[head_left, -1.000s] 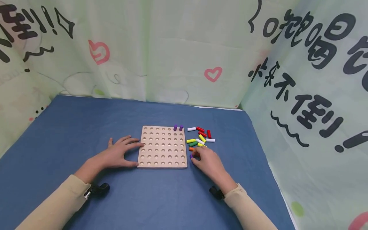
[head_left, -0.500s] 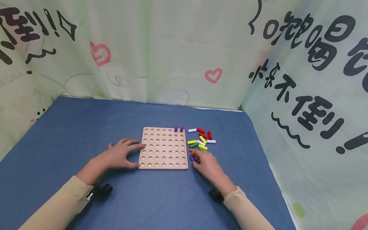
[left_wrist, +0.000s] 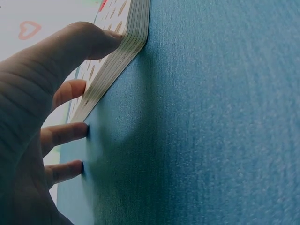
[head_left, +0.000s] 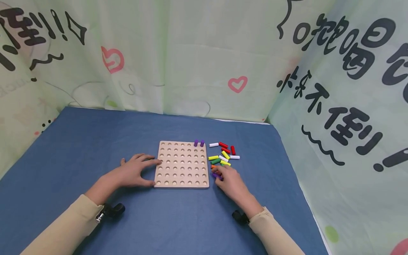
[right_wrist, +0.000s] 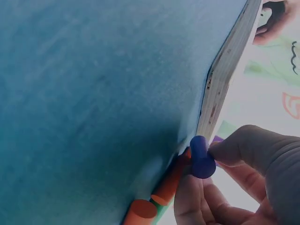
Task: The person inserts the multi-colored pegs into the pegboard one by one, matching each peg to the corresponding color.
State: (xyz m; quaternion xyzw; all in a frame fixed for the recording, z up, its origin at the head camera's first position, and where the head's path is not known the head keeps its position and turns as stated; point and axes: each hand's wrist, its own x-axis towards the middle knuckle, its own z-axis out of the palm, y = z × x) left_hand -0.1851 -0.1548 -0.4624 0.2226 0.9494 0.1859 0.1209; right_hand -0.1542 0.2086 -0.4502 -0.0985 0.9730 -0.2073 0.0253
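Observation:
A pale wooden board [head_left: 182,164] with rows of round holes lies on the blue cloth. Two purple pegs [head_left: 196,143] stand upright in its back row, towards the right. My left hand [head_left: 132,172] spreads along the board's left side, thumb [left_wrist: 101,42] at the near corner and index finger on the edge; the other fingers lie by the cloth. Just right of the board, my right hand [head_left: 231,180] pinches a purple peg [right_wrist: 201,157] between thumb and fingers. In the right wrist view, orange pegs [right_wrist: 140,213] lie close under those fingers.
Beyond the right hand lies a loose pile of pegs: white [head_left: 214,145], red [head_left: 233,150], yellow [head_left: 225,154] and green [head_left: 215,161]. Printed curtains [head_left: 191,63] stand behind the table and along both sides. Each wrist wears a black device [head_left: 240,216].
The purple peg has turned in my right fingers, from jutting out at the fingertips to lying slanted across between them. My left hand stays at the board's edge.

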